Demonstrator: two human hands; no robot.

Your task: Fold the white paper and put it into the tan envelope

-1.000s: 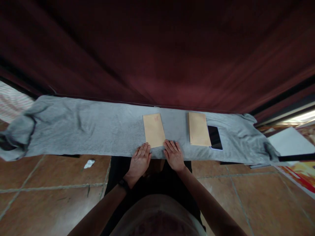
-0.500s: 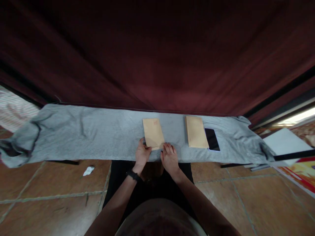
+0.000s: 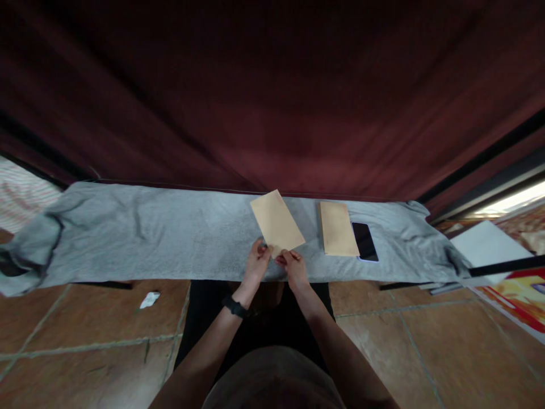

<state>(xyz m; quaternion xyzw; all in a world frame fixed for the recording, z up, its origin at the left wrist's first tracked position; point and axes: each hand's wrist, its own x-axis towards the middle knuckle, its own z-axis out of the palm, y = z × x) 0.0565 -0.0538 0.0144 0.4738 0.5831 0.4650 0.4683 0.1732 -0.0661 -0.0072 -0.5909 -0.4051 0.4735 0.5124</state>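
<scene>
Just below frame centre, the left hand (image 3: 256,262) and right hand (image 3: 290,266) pinch the near edge of a tan envelope (image 3: 276,223), lifted askew above the grey cloth (image 3: 149,238). Held so thinly, it may slip or crease.

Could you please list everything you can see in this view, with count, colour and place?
Held envelope: one, tan, tilted, gripped at its near end by both hands.
Second envelope: one, tan, flat on the cloth, right of the held one.
Phone: one, black, beside the second envelope.
Cloth: one, grey, spread along the surface.
Curtain: dark red, behind.
Floor: brown tiles, with a white scrap.
Board: white, far right.
Left hand; right hand: wristband on the left.
</scene>
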